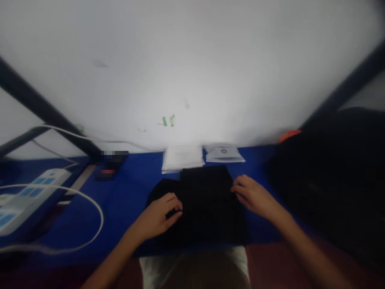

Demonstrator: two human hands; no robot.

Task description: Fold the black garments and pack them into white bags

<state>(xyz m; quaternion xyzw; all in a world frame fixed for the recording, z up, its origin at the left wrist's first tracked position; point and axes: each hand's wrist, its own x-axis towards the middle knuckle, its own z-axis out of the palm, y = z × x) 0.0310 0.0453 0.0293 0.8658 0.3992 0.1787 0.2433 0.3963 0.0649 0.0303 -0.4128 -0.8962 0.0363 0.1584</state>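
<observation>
A black cloth (210, 204), partly folded, lies on the blue table surface (120, 208) in front of me. On its left part rests my left hand (164, 212), with curled fingers and the thumb a little apart from them. My right hand (248, 194) is at the cloth's right edge, its fingertips drawn together on the fabric. Behind the cloth lie a stack of white packets (183, 157) and, to the right of it, a white bag (224, 152) with a small round dark mark.
A white power strip (33, 196) and looping white cable (100, 212) occupy the left. A dark object (112, 164) lies near the wall. At the right rises a large black pile (331, 180) with an orange piece (289, 135) behind it.
</observation>
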